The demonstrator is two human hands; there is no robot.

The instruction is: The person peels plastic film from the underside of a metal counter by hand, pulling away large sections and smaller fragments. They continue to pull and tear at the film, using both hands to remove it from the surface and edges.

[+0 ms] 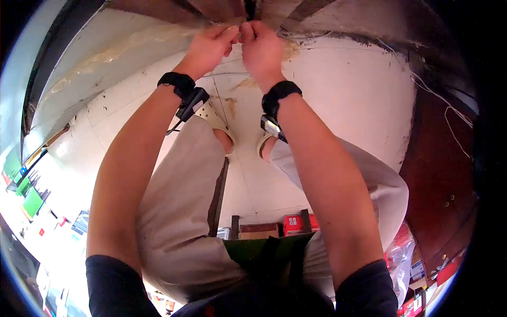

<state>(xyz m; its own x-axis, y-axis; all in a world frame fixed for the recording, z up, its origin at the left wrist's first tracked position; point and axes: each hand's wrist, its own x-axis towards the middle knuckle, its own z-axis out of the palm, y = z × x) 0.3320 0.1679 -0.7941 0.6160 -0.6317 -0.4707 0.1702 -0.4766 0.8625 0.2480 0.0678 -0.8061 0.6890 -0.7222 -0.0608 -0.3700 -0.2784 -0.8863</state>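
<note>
Both hands are raised at the top centre of the head view, with their fingertips nearly meeting. My left hand (210, 46) is closed in a pinch, and so is my right hand (262, 48). Whatever sits between the fingers is too small or hidden to make out. Just beyond them is a dark brown surface (222, 9) with a narrow dark gap. A thin dark wire (306, 37) runs beside the right hand. Each wrist carries a black strap with a small device, the left device (192, 104) and the right device (274, 128).
Pale floor (348, 90) with brown stains lies below the hands. My legs and light clogs (214, 117) are underneath, by a green seat (269, 249). White cables (433, 92) hang before a dark red panel (435, 174). Red boxes (293, 224) lie behind the seat.
</note>
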